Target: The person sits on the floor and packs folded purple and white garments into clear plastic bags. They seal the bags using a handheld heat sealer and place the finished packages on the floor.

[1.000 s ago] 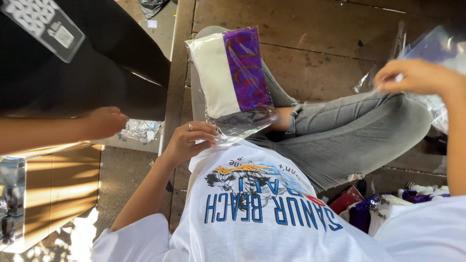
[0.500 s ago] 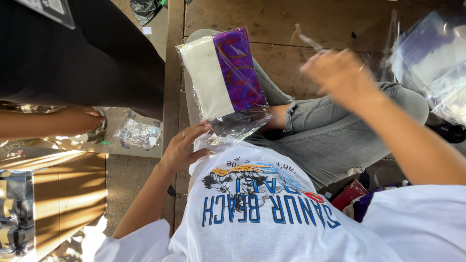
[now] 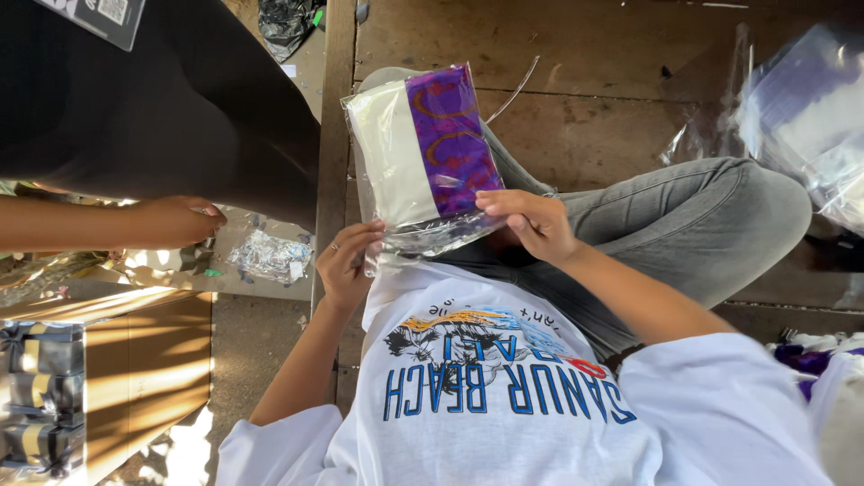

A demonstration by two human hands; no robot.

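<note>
You are sitting cross-legged on a wooden platform [image 3: 630, 54] with a clear plastic bag [image 3: 423, 162] resting on your lap, over the grey trouser leg [image 3: 684, 225]. Inside the bag a folded cloth is showing, cream on one side and purple with orange curls on the other. Your left hand [image 3: 346, 265] is pinching the bag's near left corner, thumb on top and fingers curled under the loose plastic. Your right hand [image 3: 531, 220] is closing on the near right edge of the same bag, fingertips pressing the open mouth flat against the purple half. So both hands are gripping the bag at its near end, where the plastic is lying empty and crumpled past the cloth.

Judging from that, you are at the closing step: the cloth is sitting fully inside and the spare flap is still loose. The next move is calling for you to be smoothing that flap and folding it over squarely, keeping the cloth from sliding back toward the opening while you are doing it.

To your left another person's hand [image 3: 175, 220] is resting near a crumpled silvery wrapper [image 3: 268, 256], well apart from your own. Off to your right more clear bags [image 3: 801, 117] holding purple and white cloth are lying on the boards
</note>
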